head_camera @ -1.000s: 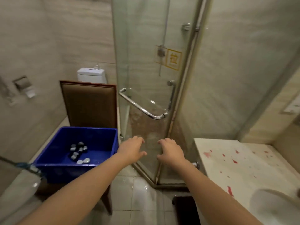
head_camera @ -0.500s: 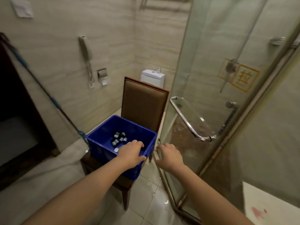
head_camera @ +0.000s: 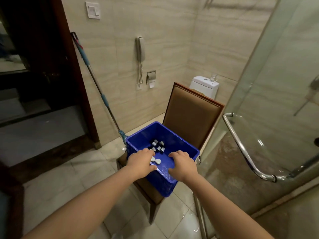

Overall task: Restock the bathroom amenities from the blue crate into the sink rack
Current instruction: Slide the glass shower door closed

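A blue crate point(head_camera: 181, 142) stands on the seat of a brown chair point(head_camera: 191, 114). Inside it lie several small dark bottles with pale caps point(head_camera: 158, 146) and two whitish rounded pieces point(head_camera: 155, 160). My left hand point(head_camera: 140, 163) hovers over the crate's near left rim, fingers loosely curled, reaching in beside the whitish pieces and holding nothing that I can see. My right hand point(head_camera: 183, 165) hangs over the near right part of the crate with relaxed fingers, empty. The sink rack is out of view.
A mop point(head_camera: 96, 83) leans on the tiled wall left of the crate. A toilet point(head_camera: 204, 86) stands behind the chair. The glass shower door with its chrome handle point(head_camera: 245, 150) is close on the right. A dark doorway point(head_camera: 39, 69) is at the left.
The view has swung left, away from the sink counter, toward the crate. Both hands have come forward from in front of the shower door to over the crate's near edge.
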